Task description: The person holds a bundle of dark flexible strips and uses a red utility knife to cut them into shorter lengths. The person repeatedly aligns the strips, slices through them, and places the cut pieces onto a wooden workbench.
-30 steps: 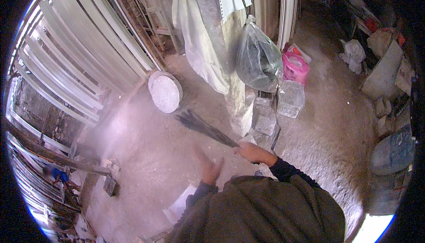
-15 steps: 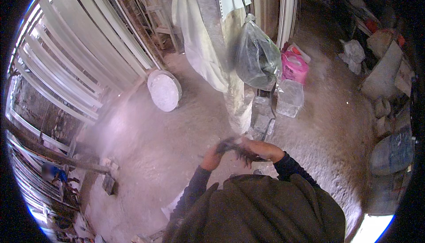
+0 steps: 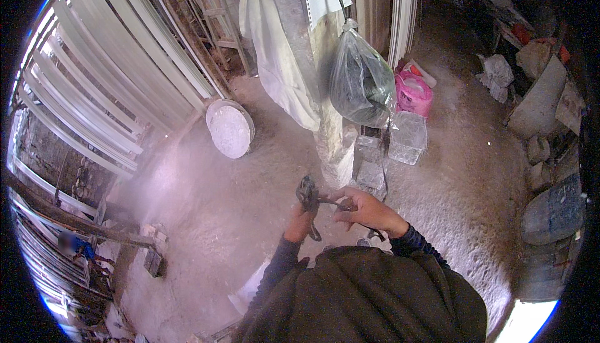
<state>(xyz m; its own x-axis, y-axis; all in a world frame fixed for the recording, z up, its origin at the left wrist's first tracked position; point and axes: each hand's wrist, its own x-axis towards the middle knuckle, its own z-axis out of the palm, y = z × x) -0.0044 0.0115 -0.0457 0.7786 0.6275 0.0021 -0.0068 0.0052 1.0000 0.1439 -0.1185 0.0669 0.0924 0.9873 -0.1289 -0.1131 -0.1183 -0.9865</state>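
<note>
In front of my body, my left hand (image 3: 299, 223) is closed around a dark bundled cord (image 3: 307, 192), whose exact kind I cannot make out. A loop of it dangles below that hand. One dark strand stretches across to my right hand (image 3: 372, 210), where the thumb and fingers pinch it. Another short dark end hangs beneath the right hand. Beyond both hands, a tied clear plastic bag (image 3: 359, 80) with dark contents hangs beside a pale cloth (image 3: 269, 49).
A round white basin (image 3: 230, 129) leans near long pale panels (image 3: 112, 49) on the left. Right of the hanging bag are a pink bag (image 3: 414, 98) and a clear box (image 3: 408, 137). A blue barrel (image 3: 553, 212) lies far right. Someone in blue (image 3: 81, 243) is far left.
My hands, earlier together over the dark cord, have moved apart. The left has risen slightly with the bundle, and the strand now spans the gap to the right hand.
</note>
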